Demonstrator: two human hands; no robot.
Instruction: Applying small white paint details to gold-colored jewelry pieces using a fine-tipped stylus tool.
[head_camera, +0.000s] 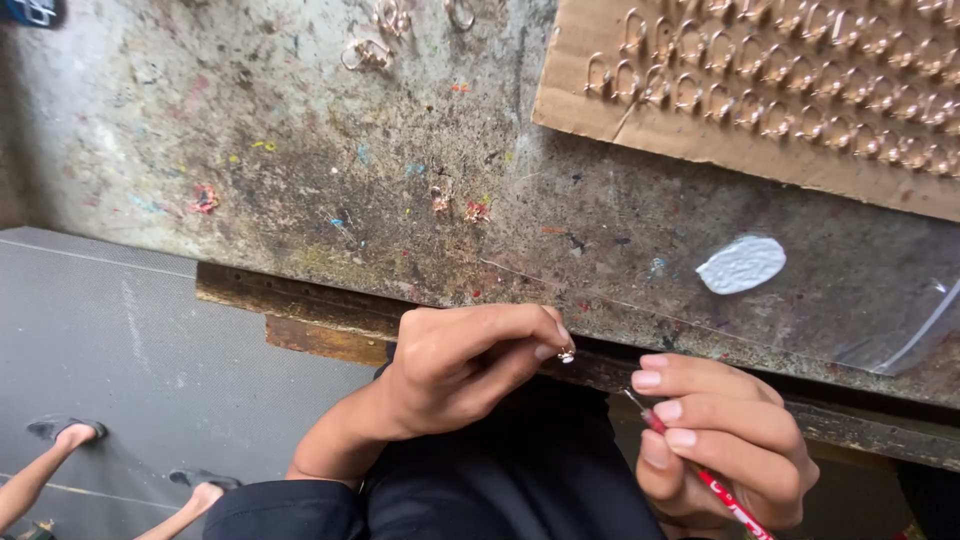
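The left hand (460, 365) pinches a tiny, shiny metal ring (566, 355) between thumb and fingertip, just below the edge of the rough, paint-flecked workbench (300, 170). The right hand (715, 440) is curled around a thin red tool (700, 475) with a fine metal tip. Farther up the workbench, a brown cardboard sheet (620, 125) carries rows of looped copper-coloured rings, with a white crinkled blob (741, 265) below it

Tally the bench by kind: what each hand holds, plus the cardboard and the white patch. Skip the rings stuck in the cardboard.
Small ring, pinched by the left hand: 1
Red-handled tool, in the right hand: 1
Cardboard sheet: 1
White patch: 1
Total: 4
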